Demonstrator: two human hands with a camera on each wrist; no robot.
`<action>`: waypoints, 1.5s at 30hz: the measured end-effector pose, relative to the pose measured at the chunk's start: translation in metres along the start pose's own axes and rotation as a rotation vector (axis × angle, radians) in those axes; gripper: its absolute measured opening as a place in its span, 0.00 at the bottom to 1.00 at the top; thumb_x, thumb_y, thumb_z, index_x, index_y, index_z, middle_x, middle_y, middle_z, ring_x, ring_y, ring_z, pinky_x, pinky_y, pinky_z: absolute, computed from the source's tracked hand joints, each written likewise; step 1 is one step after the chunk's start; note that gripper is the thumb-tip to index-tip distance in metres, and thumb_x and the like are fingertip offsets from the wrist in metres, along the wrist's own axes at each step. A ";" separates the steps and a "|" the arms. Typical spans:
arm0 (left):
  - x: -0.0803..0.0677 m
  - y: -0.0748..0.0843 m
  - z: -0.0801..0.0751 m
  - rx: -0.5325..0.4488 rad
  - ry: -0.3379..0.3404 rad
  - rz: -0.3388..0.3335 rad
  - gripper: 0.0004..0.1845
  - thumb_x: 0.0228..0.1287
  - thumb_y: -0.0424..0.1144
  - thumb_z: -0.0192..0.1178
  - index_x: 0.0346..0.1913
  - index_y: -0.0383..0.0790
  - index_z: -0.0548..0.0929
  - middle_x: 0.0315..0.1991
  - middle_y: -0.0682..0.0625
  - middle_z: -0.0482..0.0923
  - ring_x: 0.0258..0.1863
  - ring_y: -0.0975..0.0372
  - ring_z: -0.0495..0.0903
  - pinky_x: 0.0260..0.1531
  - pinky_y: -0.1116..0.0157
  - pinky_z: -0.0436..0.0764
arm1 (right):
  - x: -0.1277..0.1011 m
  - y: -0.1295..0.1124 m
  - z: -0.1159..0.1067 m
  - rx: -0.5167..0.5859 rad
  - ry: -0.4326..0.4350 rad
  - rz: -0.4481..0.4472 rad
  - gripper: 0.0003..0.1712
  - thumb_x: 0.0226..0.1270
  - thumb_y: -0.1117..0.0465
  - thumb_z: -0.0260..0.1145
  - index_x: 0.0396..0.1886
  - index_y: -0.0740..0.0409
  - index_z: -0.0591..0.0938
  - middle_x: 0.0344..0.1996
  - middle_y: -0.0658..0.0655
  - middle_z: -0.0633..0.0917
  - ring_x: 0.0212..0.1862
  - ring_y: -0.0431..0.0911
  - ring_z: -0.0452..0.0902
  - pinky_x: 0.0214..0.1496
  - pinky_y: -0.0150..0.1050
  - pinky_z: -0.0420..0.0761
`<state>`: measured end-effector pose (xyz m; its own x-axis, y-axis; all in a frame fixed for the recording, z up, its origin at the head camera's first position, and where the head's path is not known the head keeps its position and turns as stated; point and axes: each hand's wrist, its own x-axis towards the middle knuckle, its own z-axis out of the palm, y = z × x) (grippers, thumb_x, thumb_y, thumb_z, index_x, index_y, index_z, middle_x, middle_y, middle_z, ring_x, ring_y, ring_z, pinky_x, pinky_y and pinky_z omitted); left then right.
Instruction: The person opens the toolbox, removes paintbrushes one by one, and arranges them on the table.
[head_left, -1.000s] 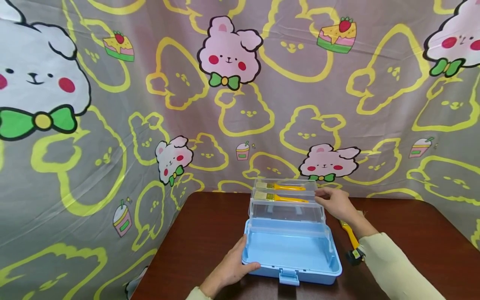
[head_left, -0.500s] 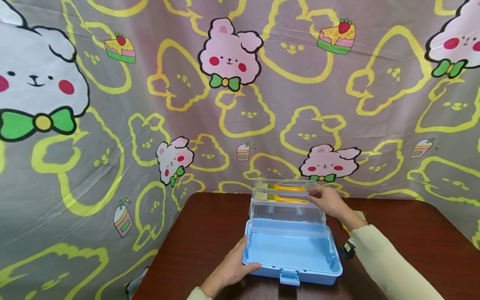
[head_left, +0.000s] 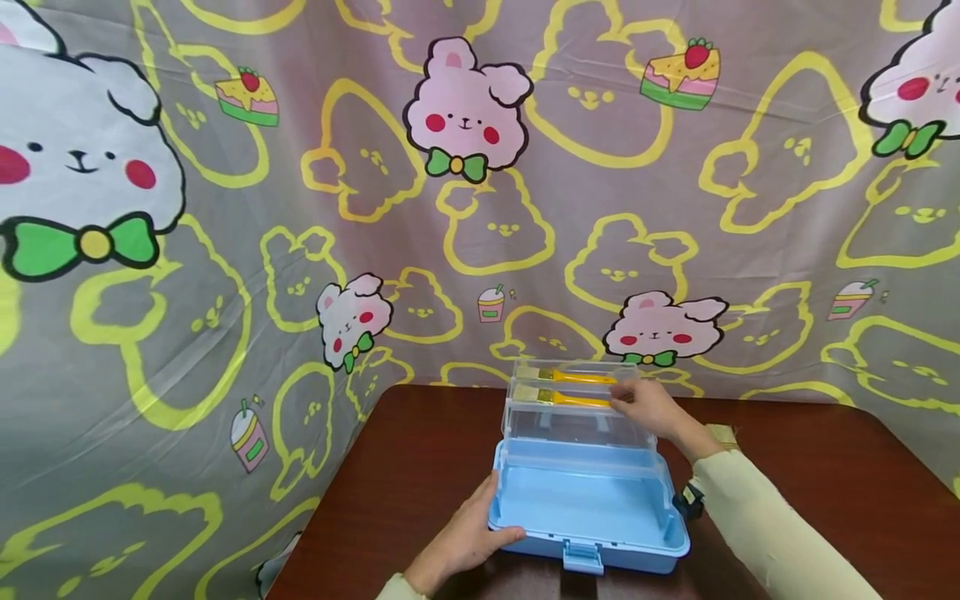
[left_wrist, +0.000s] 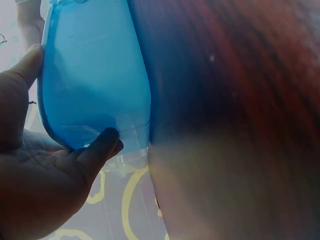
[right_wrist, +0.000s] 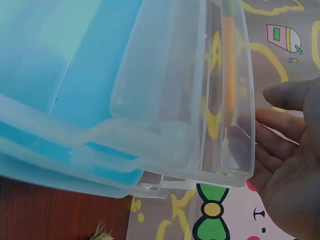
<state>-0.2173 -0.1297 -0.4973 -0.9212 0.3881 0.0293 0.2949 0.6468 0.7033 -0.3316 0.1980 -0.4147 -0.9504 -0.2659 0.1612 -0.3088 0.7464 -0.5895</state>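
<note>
A light-blue toolbox [head_left: 585, 506] stands with its lid up and clear trays [head_left: 581, 427] raised at the back. Two paintbrushes with yellow handles lie in them, an upper paintbrush [head_left: 583, 377] and a lower paintbrush [head_left: 573, 400]. My left hand [head_left: 467, 533] grips the box's front left corner, thumb at the front rim and fingers along the side. At the trays' right end is my right hand [head_left: 654, 412], by the lower brush's handle end. In the right wrist view its fingers [right_wrist: 275, 137] spread behind the clear plastic, thumb apart; whether they touch the brush is unclear.
The box stands on a dark red-brown table [head_left: 420, 433]. Right of it, bristles [head_left: 722, 434] and a small dark object [head_left: 688, 501] show, partly covered by the right sleeve. A patterned curtain [head_left: 525, 308] hangs behind and to the left.
My right hand has moved left along the trays' right end, to the lower paintbrush's handle. The right sleeve now covers more of the things beside the box. My left hand stays at the corner.
</note>
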 end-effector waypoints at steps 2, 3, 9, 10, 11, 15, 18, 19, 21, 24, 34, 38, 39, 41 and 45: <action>0.000 -0.001 0.000 -0.001 0.001 0.001 0.54 0.56 0.58 0.64 0.74 0.33 0.47 0.73 0.38 0.49 0.68 0.50 0.56 0.60 0.47 0.62 | 0.000 0.000 0.002 -0.016 -0.009 -0.007 0.19 0.68 0.63 0.60 0.54 0.72 0.78 0.45 0.64 0.82 0.45 0.54 0.79 0.44 0.47 0.80; 0.000 -0.001 0.000 -0.001 0.001 0.002 0.54 0.56 0.58 0.64 0.74 0.33 0.47 0.73 0.38 0.49 0.68 0.50 0.56 0.60 0.47 0.62 | 0.000 -0.001 0.003 -0.027 -0.014 -0.011 0.19 0.68 0.63 0.60 0.54 0.72 0.77 0.46 0.64 0.82 0.45 0.54 0.79 0.44 0.47 0.80; 0.000 -0.003 0.002 0.013 0.005 0.017 0.54 0.56 0.58 0.64 0.74 0.33 0.47 0.73 0.38 0.49 0.68 0.50 0.55 0.61 0.47 0.61 | 0.001 -0.004 0.005 -0.062 -0.038 -0.012 0.19 0.68 0.65 0.59 0.55 0.72 0.77 0.48 0.65 0.81 0.47 0.55 0.78 0.46 0.49 0.79; 0.000 -0.003 0.002 0.016 0.005 0.017 0.54 0.56 0.58 0.64 0.74 0.33 0.47 0.73 0.38 0.49 0.68 0.50 0.55 0.61 0.48 0.61 | 0.001 -0.004 0.006 -0.063 -0.044 -0.005 0.19 0.68 0.65 0.59 0.55 0.72 0.77 0.48 0.66 0.81 0.47 0.55 0.78 0.46 0.49 0.79; 0.000 -0.003 0.002 0.014 0.006 0.018 0.54 0.56 0.58 0.64 0.74 0.33 0.47 0.73 0.38 0.49 0.68 0.50 0.55 0.61 0.47 0.61 | 0.001 -0.004 0.006 -0.065 -0.047 0.005 0.20 0.68 0.65 0.59 0.55 0.72 0.77 0.48 0.65 0.81 0.47 0.56 0.78 0.46 0.49 0.79; 0.000 -0.003 0.002 0.003 0.006 0.016 0.54 0.56 0.59 0.64 0.74 0.35 0.46 0.73 0.39 0.48 0.68 0.50 0.55 0.61 0.47 0.60 | 0.002 -0.004 0.008 -0.076 -0.057 0.019 0.20 0.68 0.64 0.58 0.55 0.71 0.77 0.48 0.65 0.81 0.48 0.56 0.77 0.47 0.50 0.78; 0.001 -0.003 0.001 0.000 0.004 0.014 0.55 0.56 0.59 0.65 0.74 0.34 0.46 0.73 0.39 0.47 0.69 0.50 0.55 0.61 0.47 0.60 | 0.002 -0.004 0.008 -0.072 -0.056 0.022 0.18 0.68 0.64 0.58 0.54 0.69 0.78 0.48 0.63 0.82 0.48 0.55 0.77 0.47 0.50 0.78; 0.001 -0.003 0.001 -0.001 0.004 0.013 0.54 0.56 0.58 0.65 0.74 0.34 0.46 0.73 0.39 0.48 0.69 0.50 0.55 0.61 0.46 0.60 | 0.001 -0.004 0.008 -0.070 -0.056 0.014 0.18 0.68 0.64 0.58 0.54 0.69 0.78 0.47 0.63 0.82 0.48 0.55 0.77 0.48 0.51 0.78; 0.001 -0.003 0.001 0.003 0.005 0.012 0.54 0.56 0.58 0.65 0.74 0.34 0.47 0.73 0.39 0.48 0.69 0.50 0.55 0.61 0.47 0.60 | 0.001 -0.005 0.008 -0.066 -0.053 0.003 0.17 0.68 0.64 0.58 0.53 0.69 0.79 0.47 0.63 0.82 0.49 0.56 0.77 0.49 0.52 0.77; 0.001 -0.004 0.002 0.013 0.010 0.013 0.54 0.56 0.58 0.65 0.74 0.33 0.47 0.73 0.38 0.48 0.69 0.50 0.55 0.62 0.47 0.60 | 0.001 -0.004 0.008 -0.061 -0.051 -0.006 0.17 0.68 0.65 0.58 0.53 0.69 0.79 0.48 0.63 0.82 0.51 0.57 0.76 0.51 0.54 0.75; 0.002 -0.003 0.001 0.005 0.017 0.018 0.54 0.55 0.58 0.65 0.74 0.33 0.47 0.73 0.38 0.48 0.68 0.50 0.55 0.62 0.47 0.60 | 0.002 -0.003 0.009 -0.037 -0.062 -0.010 0.16 0.67 0.66 0.59 0.51 0.70 0.79 0.45 0.62 0.83 0.46 0.54 0.78 0.46 0.49 0.79; 0.002 -0.002 0.001 0.004 0.015 0.011 0.54 0.55 0.58 0.65 0.74 0.33 0.47 0.73 0.38 0.49 0.68 0.50 0.55 0.62 0.47 0.60 | 0.002 -0.002 0.009 -0.034 -0.062 -0.022 0.15 0.66 0.67 0.60 0.51 0.70 0.80 0.44 0.62 0.83 0.44 0.53 0.78 0.46 0.48 0.79; 0.002 -0.002 0.001 0.007 0.014 0.008 0.54 0.55 0.58 0.65 0.74 0.33 0.47 0.73 0.38 0.49 0.68 0.50 0.55 0.61 0.47 0.60 | 0.002 -0.002 0.009 -0.032 -0.063 -0.021 0.15 0.66 0.67 0.60 0.51 0.70 0.80 0.43 0.61 0.83 0.44 0.53 0.78 0.46 0.48 0.79; 0.002 -0.001 0.001 0.008 0.009 0.000 0.54 0.55 0.58 0.65 0.74 0.32 0.48 0.73 0.38 0.49 0.68 0.50 0.55 0.61 0.47 0.60 | 0.002 -0.001 0.009 -0.024 -0.062 -0.015 0.16 0.66 0.68 0.60 0.51 0.70 0.79 0.44 0.61 0.83 0.44 0.53 0.78 0.46 0.48 0.78; 0.001 0.000 0.002 0.011 0.010 -0.005 0.54 0.56 0.58 0.65 0.73 0.32 0.48 0.72 0.37 0.49 0.68 0.49 0.55 0.61 0.47 0.60 | 0.003 -0.002 0.010 -0.009 -0.057 -0.001 0.17 0.66 0.68 0.60 0.53 0.69 0.78 0.45 0.62 0.82 0.46 0.53 0.77 0.47 0.49 0.78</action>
<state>-0.2183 -0.1282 -0.4988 -0.9253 0.3779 0.0328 0.2925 0.6558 0.6959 -0.3331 0.1899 -0.4209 -0.9466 -0.3007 0.1163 -0.3103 0.7516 -0.5821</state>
